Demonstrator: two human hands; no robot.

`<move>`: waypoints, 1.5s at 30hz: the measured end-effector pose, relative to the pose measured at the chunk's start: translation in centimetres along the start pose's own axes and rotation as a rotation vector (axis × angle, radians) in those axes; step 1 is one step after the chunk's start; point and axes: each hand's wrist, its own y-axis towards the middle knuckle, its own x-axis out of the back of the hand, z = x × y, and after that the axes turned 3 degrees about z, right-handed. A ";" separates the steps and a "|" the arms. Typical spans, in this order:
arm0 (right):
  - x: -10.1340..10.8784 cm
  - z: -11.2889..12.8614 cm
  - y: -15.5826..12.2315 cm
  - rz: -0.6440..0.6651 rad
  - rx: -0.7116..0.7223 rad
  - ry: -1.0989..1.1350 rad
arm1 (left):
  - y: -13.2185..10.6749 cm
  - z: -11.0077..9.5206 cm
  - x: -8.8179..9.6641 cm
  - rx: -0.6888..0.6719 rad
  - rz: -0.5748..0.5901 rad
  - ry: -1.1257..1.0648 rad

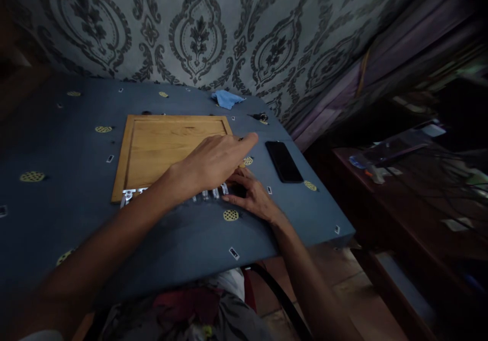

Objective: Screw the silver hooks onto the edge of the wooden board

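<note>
Wooden board (163, 140): I'd keep its near edge steady (metal pieces (216, 193) line it). Left hand (215, 159) half-curled, right hand (253, 192) partly spread; any hold, I can't tell.

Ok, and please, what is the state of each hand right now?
Left hand: bent over the wooden board; whether it holds anything cannot be told.
Right hand: thumb at the metal pieces, fingers partly hidden; grip cannot be told.

Smooth wooden board (163, 143) (shiny metal pieces (216, 193))
</note>
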 end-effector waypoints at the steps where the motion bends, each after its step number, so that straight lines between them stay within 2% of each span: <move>1: 0.0 0.0 0.0 0.001 -0.003 0.004 | 0.0 0.0 -0.1 -0.005 -0.004 -0.013; 8: 0.0 0.3 0.1 -0.009 0.008 0.003 | 0.1 0.3 0.0 -0.062 0.022 -0.075; 13: 0.0 0.2 0.0 -0.016 0.006 -0.010 | -0.1 0.5 0.7 0.013 0.071 -0.033; 16: -0.1 0.1 -0.1 -0.024 0.007 -0.017 | -0.1 0.6 0.7 0.065 0.035 0.036; 21: -0.1 0.1 -0.1 -0.023 0.002 -0.008 | 0.1 0.5 0.3 0.075 -0.017 0.131; 27: 0.1 0.2 0.0 -0.009 0.004 -0.006 | 0.0 0.1 0.9 0.034 0.068 0.081; 36: 0.0 0.0 -0.1 -0.007 0.006 -0.024 | -0.7 1.2 1.6 -0.025 0.164 -0.012; 45: 0.1 0.2 -0.1 -0.011 0.011 -0.018 | -0.7 0.9 1.8 -0.009 0.163 -0.022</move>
